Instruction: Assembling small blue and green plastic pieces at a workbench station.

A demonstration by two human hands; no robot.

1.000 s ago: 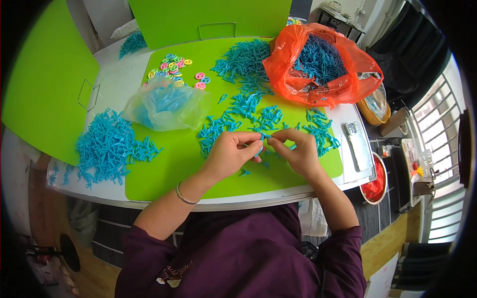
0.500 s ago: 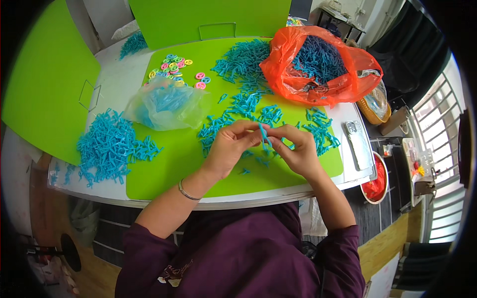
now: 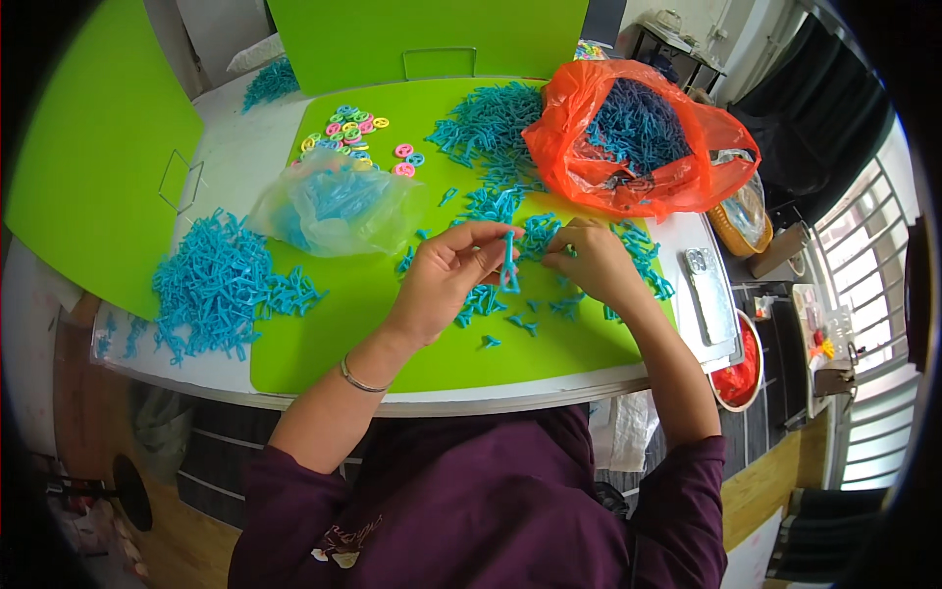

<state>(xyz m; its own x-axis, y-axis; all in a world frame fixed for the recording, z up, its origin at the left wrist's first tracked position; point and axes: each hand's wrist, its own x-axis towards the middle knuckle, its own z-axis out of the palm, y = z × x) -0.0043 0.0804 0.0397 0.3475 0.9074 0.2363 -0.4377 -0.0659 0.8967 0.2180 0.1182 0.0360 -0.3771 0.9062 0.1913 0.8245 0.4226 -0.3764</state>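
Observation:
My left hand [image 3: 444,285] pinches a small blue plastic piece [image 3: 509,263] between thumb and fingertips, and the piece hangs upright over the green mat. To its right, my right hand [image 3: 595,261] reaches down among loose blue plastic pieces [image 3: 540,237]. Its fingers are curled together; whatever is between them is hidden. Under and in front of both hands, several more such pieces lie scattered on the green mat [image 3: 412,365]. Farther left a heap of blue pieces [image 3: 208,285], looking like small clips or links, spills from the mat onto the white table.
A red plastic bag [image 3: 713,177] full of darker blue pieces stands at the far right, beside a loose teal pile [image 3: 491,120]. A translucent bag [image 3: 343,211] lies left of centre, near colourful round rings [image 3: 353,126]. A phone [image 3: 705,290] rests at the right table edge.
My hands have come apart. The right one has moved right to the loose pieces, while the left keeps the blue piece, now turned upright.

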